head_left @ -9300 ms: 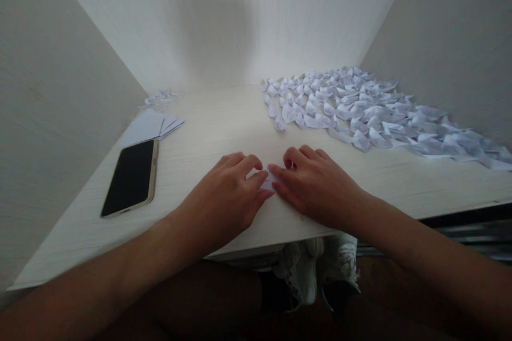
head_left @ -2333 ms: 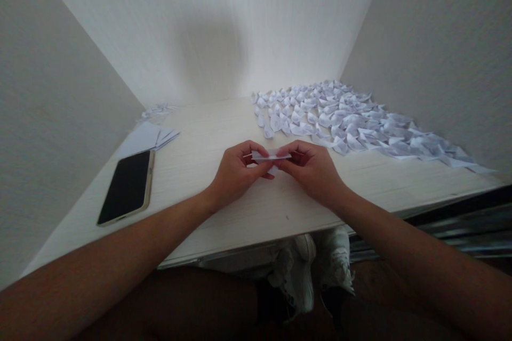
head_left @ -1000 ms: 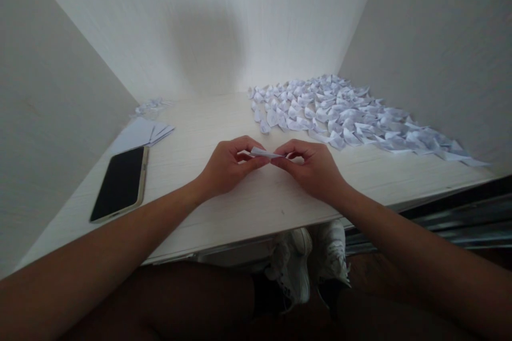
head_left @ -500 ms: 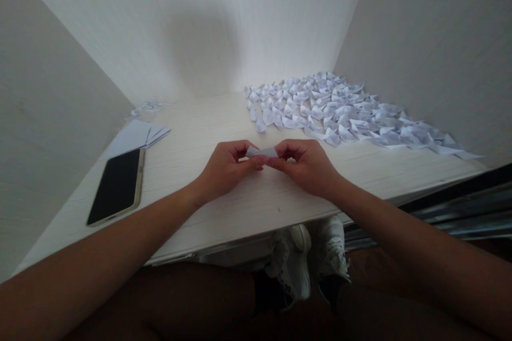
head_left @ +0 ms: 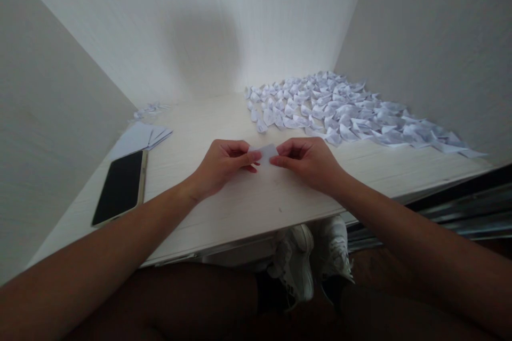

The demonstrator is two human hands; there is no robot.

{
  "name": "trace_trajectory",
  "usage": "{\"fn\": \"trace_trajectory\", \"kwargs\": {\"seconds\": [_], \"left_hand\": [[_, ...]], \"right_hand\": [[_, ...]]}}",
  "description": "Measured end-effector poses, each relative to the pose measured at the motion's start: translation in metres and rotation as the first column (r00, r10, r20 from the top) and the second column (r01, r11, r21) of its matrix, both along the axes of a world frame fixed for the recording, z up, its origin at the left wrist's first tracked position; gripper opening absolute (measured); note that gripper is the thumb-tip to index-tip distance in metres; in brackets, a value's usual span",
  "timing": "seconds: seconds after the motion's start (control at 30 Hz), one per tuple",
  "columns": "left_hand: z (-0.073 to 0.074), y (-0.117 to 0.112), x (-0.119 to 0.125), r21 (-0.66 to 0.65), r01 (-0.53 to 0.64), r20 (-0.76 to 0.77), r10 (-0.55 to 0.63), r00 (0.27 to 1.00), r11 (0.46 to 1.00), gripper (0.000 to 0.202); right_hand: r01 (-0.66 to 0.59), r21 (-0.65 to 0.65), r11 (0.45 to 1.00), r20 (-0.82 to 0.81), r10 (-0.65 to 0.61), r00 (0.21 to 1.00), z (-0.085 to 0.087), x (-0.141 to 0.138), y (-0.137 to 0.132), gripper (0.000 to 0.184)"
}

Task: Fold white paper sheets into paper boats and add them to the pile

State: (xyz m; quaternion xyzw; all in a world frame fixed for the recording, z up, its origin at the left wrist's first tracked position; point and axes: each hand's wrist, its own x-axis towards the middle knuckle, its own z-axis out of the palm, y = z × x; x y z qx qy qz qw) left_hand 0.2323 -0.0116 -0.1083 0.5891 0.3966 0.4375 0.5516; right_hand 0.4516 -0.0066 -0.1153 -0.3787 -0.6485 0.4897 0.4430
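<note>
A small white folded paper piece [head_left: 266, 151] is pinched between both my hands just above the pale wooden shelf [head_left: 248, 202]. My left hand [head_left: 222, 163] grips its left end with thumb and curled fingers. My right hand [head_left: 307, 160] grips its right end the same way. A big heap of small folded white paper pieces [head_left: 340, 112] covers the shelf's far right.
A black phone [head_left: 119, 187] lies face up at the left, with a fan of flat paper slips [head_left: 142, 136] behind it and a few folded bits [head_left: 149, 111] in the back left corner. White walls close in three sides. White shoes [head_left: 310, 264] show below the shelf's front edge.
The paper was pressed flat on the shelf earlier, then lifted and folded between both hands. In the last half second the piece has turned to show a flat face.
</note>
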Motion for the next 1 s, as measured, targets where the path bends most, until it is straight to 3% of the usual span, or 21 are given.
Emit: {"fn": "trace_trajectory", "kwargs": {"seconds": [0.13,0.3,0.5,0.73,0.87,1.0], "left_hand": [[0.0,0.002,-0.005,0.112,-0.012,-0.048,0.017,0.999,0.994,0.017],[0.0,0.004,-0.007,0.047,-0.017,-0.021,0.018,1.0,0.999,0.018],[0.001,-0.002,0.004,-0.042,-0.096,0.068,0.099,0.993,0.995,0.022],[0.006,-0.008,0.019,-0.11,-0.331,0.231,0.348,0.909,0.937,0.024],[0.006,-0.006,0.018,-0.052,-0.418,0.299,0.414,0.86,0.907,0.029],[0.003,-0.004,0.017,0.092,-0.415,0.28,0.377,0.883,0.905,0.027]], "right_hand": [[0.059,0.082,0.995,0.092,-0.067,0.993,-0.002,0.001,0.0,0.015],[0.071,0.128,0.989,0.148,-0.09,0.985,-0.002,0.003,0.0,0.012],[0.152,0.056,0.987,-0.034,-0.15,0.988,0.001,-0.002,0.001,0.015],[0.227,-0.156,0.961,-0.31,-0.266,0.913,0.004,-0.03,-0.004,0.014],[0.258,-0.19,0.947,-0.336,-0.31,0.89,0.007,-0.04,-0.007,0.017],[0.262,-0.227,0.938,-0.344,-0.329,0.879,0.006,-0.042,-0.006,0.017]]}}
